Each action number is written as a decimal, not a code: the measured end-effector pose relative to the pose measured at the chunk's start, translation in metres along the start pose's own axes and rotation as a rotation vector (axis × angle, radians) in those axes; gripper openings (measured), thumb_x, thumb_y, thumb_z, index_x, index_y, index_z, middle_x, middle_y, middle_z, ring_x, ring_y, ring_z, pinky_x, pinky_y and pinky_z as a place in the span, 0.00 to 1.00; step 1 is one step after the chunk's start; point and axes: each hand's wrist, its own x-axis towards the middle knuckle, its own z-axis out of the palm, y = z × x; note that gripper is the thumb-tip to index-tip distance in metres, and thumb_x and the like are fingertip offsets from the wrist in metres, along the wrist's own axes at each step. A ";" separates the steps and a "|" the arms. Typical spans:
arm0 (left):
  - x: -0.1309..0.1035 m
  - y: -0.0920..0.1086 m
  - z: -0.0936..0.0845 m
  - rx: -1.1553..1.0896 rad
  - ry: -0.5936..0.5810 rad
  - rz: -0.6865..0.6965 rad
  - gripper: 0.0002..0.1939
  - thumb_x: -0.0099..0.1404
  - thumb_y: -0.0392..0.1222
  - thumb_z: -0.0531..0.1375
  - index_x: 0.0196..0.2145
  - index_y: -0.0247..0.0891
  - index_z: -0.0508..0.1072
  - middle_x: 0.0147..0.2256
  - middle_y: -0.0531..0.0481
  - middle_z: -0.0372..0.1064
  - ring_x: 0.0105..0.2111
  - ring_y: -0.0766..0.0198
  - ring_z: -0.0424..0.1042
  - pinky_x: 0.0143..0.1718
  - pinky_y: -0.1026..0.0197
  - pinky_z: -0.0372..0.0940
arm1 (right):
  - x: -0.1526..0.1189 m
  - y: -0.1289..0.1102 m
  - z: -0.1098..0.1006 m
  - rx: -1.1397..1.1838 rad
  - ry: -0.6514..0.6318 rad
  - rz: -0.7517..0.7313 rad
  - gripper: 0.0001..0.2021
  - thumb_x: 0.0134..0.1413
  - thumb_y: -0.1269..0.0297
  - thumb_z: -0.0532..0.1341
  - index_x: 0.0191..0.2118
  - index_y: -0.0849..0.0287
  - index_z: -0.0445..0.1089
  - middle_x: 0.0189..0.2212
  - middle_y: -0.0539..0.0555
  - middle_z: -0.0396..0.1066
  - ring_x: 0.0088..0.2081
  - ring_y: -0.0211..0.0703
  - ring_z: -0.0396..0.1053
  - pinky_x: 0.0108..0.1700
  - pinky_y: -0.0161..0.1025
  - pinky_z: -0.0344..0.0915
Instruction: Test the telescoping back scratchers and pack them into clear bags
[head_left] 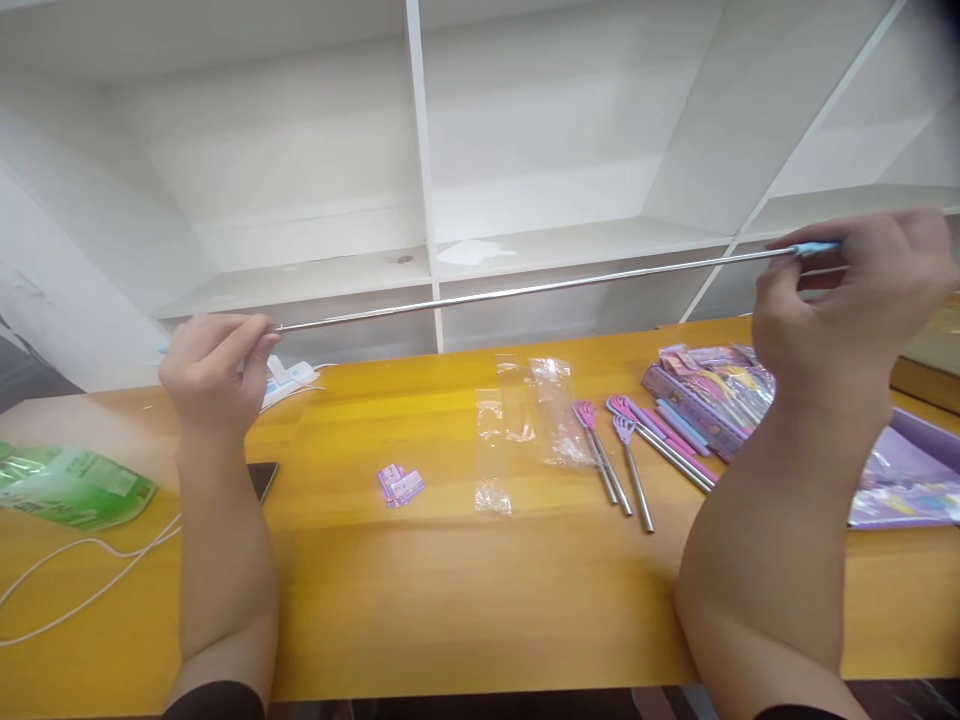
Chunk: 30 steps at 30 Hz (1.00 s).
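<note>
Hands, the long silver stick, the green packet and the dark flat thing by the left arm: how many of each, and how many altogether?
Left hand and right hand: 2
Long silver stick: 1
Green packet: 1
Dark flat thing: 1
Total: 5

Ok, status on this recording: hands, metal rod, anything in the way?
Left hand and right hand gripping near opposite ends. Metal rod spanning between them, held above table. Nothing crosses it in view.

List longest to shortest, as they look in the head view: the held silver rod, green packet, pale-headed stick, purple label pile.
1. Silver rod, by far
2. Green packet, even cut off by the picture's edge
3. Pale-headed stick
4. Purple label pile
</note>
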 end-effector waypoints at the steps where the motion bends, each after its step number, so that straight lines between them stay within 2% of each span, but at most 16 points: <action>1: 0.000 0.000 0.000 -0.004 0.010 0.016 0.13 0.76 0.47 0.62 0.36 0.42 0.82 0.31 0.46 0.80 0.33 0.59 0.73 0.36 0.56 0.65 | 0.000 0.001 0.001 0.008 0.001 -0.006 0.15 0.49 0.79 0.62 0.41 0.60 0.81 0.40 0.54 0.69 0.26 0.32 0.65 0.31 0.38 0.70; 7: -0.002 -0.011 0.002 0.015 0.029 0.035 0.11 0.74 0.48 0.65 0.36 0.43 0.83 0.30 0.49 0.80 0.31 0.59 0.72 0.34 0.56 0.65 | -0.002 0.001 0.004 0.027 0.011 -0.021 0.11 0.48 0.73 0.67 0.40 0.57 0.80 0.43 0.58 0.74 0.24 0.35 0.69 0.29 0.41 0.71; 11: -0.003 -0.016 0.002 -0.018 0.062 0.099 0.06 0.73 0.45 0.67 0.39 0.45 0.84 0.32 0.50 0.81 0.31 0.59 0.72 0.33 0.55 0.65 | 0.000 -0.005 0.006 0.003 0.009 0.016 0.10 0.47 0.73 0.67 0.37 0.55 0.78 0.45 0.60 0.74 0.22 0.34 0.65 0.28 0.43 0.69; 17: 0.000 -0.016 -0.006 -0.043 0.105 0.125 0.04 0.73 0.43 0.68 0.40 0.45 0.84 0.32 0.50 0.82 0.30 0.59 0.72 0.32 0.56 0.64 | 0.006 -0.009 0.003 -0.044 -0.005 0.119 0.12 0.44 0.77 0.65 0.37 0.58 0.76 0.44 0.59 0.67 0.22 0.33 0.57 0.31 0.47 0.64; 19: 0.002 -0.009 -0.008 -0.058 0.126 0.142 0.03 0.72 0.43 0.69 0.39 0.45 0.84 0.32 0.50 0.82 0.30 0.60 0.72 0.32 0.56 0.64 | 0.005 -0.017 0.000 -0.041 -0.020 0.110 0.12 0.44 0.77 0.64 0.37 0.58 0.75 0.41 0.58 0.67 0.22 0.34 0.56 0.31 0.47 0.62; 22: 0.005 0.016 -0.008 -0.070 0.101 0.163 0.02 0.71 0.43 0.70 0.38 0.45 0.84 0.31 0.50 0.82 0.29 0.61 0.72 0.31 0.57 0.64 | -0.003 -0.043 -0.003 0.026 -0.045 -0.050 0.08 0.47 0.73 0.65 0.35 0.55 0.73 0.38 0.56 0.70 0.23 0.35 0.57 0.32 0.45 0.62; 24: 0.005 0.036 -0.003 -0.064 0.032 0.136 0.05 0.73 0.43 0.68 0.37 0.44 0.83 0.30 0.49 0.81 0.30 0.60 0.73 0.32 0.56 0.64 | -0.010 -0.062 -0.002 0.109 -0.042 -0.166 0.06 0.52 0.70 0.64 0.37 0.55 0.74 0.41 0.59 0.73 0.23 0.35 0.58 0.33 0.44 0.64; 26: 0.004 0.051 0.003 -0.069 0.028 0.088 0.06 0.75 0.42 0.66 0.39 0.45 0.83 0.31 0.48 0.81 0.30 0.59 0.73 0.32 0.56 0.64 | -0.015 -0.076 0.000 0.157 -0.005 -0.209 0.06 0.54 0.69 0.64 0.39 0.56 0.75 0.44 0.61 0.74 0.24 0.35 0.56 0.31 0.44 0.64; 30: -0.001 0.059 0.012 -0.103 -0.014 0.063 0.05 0.74 0.43 0.66 0.41 0.46 0.84 0.32 0.48 0.81 0.30 0.58 0.74 0.33 0.56 0.66 | -0.016 -0.078 0.003 0.160 0.015 -0.226 0.08 0.50 0.71 0.63 0.38 0.56 0.76 0.43 0.59 0.73 0.23 0.34 0.53 0.29 0.44 0.63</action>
